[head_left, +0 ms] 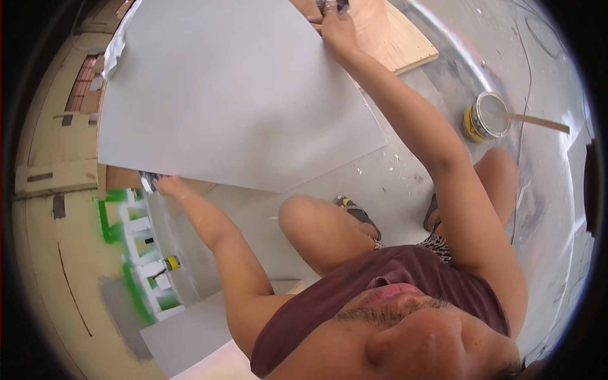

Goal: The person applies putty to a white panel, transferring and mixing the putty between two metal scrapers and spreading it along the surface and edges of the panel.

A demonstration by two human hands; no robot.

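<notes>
A large pale grey sheet point(234, 95) with a smooth face slopes in front of me, over brown board showing at its lower left edge. My left hand point(167, 184) is closed at the sheet's lower left, by a crumpled-looking dark and silvery thing point(149, 180) that I cannot make out. At the top, beyond the sheet's right edge, my right hand point(337, 30) is closed by a similar dark shiny thing point(333, 6). The sheet partly hides the fingers of both hands. A wrinkled whitish film point(114, 50) hangs on the sheet's upper left edge.
A light wooden panel point(392, 31) lies at the upper right. On the floor at the right stands a yellow-and-black can point(474, 123) with a wooden stick point(538, 121) across it. Green-and-white painted framework point(140, 253) and a small yellow-and-black object point(171, 263) are at the left.
</notes>
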